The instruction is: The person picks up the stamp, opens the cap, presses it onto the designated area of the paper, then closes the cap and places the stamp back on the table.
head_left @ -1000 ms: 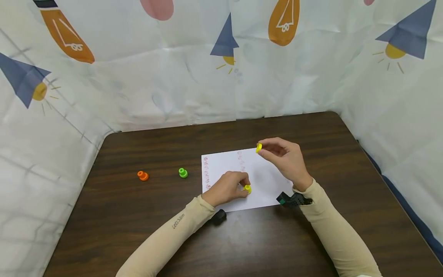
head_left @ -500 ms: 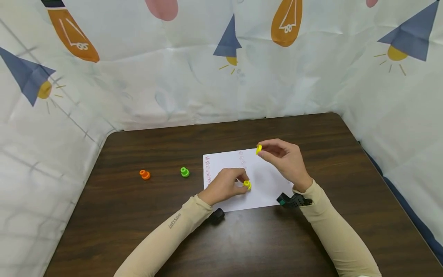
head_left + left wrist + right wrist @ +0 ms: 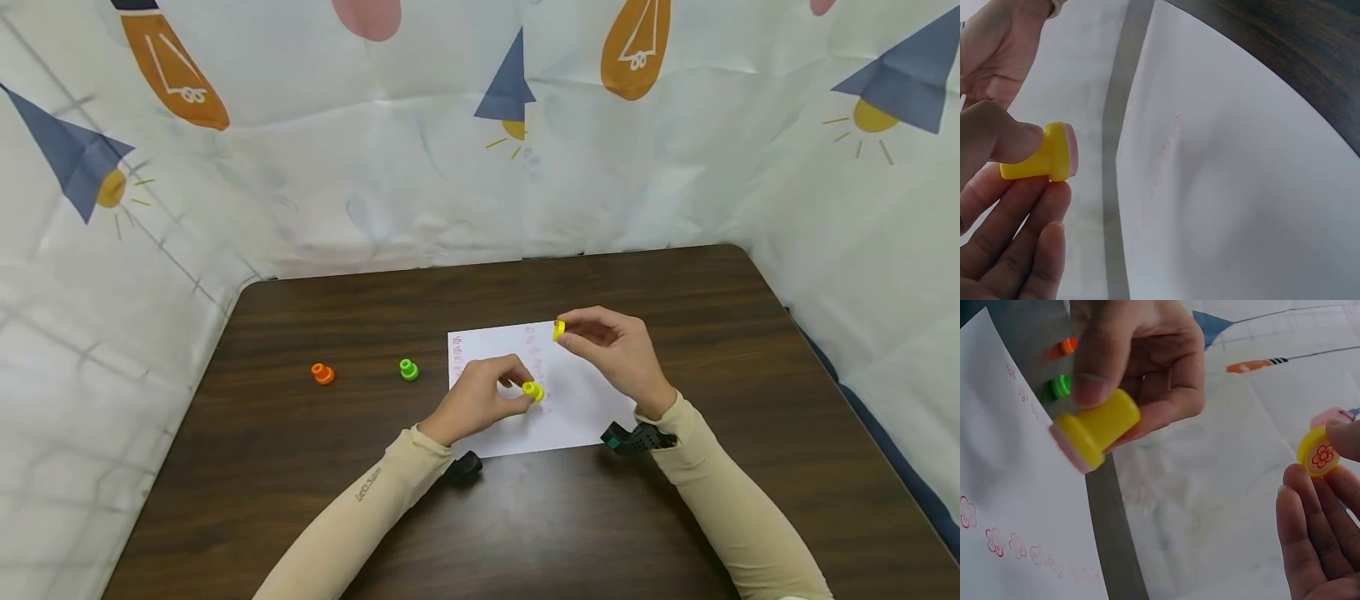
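From the head view, we see a dark wooden tabletop (image 3: 300,467) with a white sheet of paper (image 3: 585,408) as our landmark. Our left hand (image 3: 480,400) hovers over the paper's near left part, pinching a yellow stamp (image 3: 532,390) between thumb and fingers. Our right hand (image 3: 618,350) is above the paper's far edge, pinching a yellow cap (image 3: 559,330) at its fingertips. Left of the paper sit a green stamp (image 3: 408,370) and, farther left, an orange stamp (image 3: 323,374). Rows of small red flower prints (image 3: 459,357) run down the paper.

From the left wrist view, thumb and curled fingers (image 3: 1029,219) pinch the yellow stamp (image 3: 1038,159), its pinkish face turned toward the paper (image 3: 1241,206) and held clear of it.

From the right wrist view, the right hand's fingertips (image 3: 1335,475) pinch the yellow cap (image 3: 1319,452), which shows an orange flower emblem. The left hand (image 3: 1141,356) holds the yellow stamp (image 3: 1097,428) just above the paper (image 3: 1010,487), beside the flower prints (image 3: 1004,540).
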Demonstrator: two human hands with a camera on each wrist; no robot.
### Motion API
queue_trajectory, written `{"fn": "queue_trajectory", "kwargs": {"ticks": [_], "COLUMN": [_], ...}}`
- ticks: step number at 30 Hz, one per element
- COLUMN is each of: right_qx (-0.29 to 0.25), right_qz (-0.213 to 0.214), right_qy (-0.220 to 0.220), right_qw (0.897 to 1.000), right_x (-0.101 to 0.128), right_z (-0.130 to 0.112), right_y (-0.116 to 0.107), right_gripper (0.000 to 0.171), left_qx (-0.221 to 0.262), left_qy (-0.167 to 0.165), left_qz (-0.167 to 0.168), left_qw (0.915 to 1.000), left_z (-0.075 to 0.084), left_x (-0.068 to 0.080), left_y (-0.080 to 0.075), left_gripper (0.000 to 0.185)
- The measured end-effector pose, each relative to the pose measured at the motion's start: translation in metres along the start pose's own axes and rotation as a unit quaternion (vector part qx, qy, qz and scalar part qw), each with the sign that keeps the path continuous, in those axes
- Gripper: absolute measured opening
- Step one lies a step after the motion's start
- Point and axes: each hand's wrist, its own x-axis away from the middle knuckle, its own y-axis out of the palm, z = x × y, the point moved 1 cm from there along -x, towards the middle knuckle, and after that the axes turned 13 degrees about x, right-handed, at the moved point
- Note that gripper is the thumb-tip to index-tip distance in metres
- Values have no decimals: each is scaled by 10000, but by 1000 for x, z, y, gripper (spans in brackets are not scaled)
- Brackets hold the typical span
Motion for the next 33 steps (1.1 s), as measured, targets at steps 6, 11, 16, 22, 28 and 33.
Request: {"fn": "queue_trajectory", "kwargs": {"ticks": [6, 11, 16, 22, 28, 33], "right_qx": [74, 158, 71, 29, 85, 81], "right_qz": [-84, -124, -197, -279, -321, -336], "right_qy": [67, 136, 176, 155, 197, 253], "right_qw": [9999, 9997, 9996, 9995, 9993, 9991], "right_x": [1, 3, 4, 5, 6, 6], "right_z": [0, -1, -2, -3, -3, -2], "right_y": [4, 5, 7, 10, 11, 12], "right_gripper": [27, 26, 28, 28, 28, 29], "left_qx": [715, 1234, 1792, 2437, 2901, 3104], "left_qy": [31, 13, 3, 112, 138, -17], "left_qz": [444, 776, 984, 1309, 1488, 1531], "left_qw": [9964, 9893, 9789, 9609, 9453, 9382], "left_z": [1, -1, -3, -2, -1, 0], "left_x": [4, 8, 13, 16, 17, 18], "left_y": [-11, -19, -27, -36, -40, -40], "left_gripper": [15, 18, 18, 22, 25, 26]}}
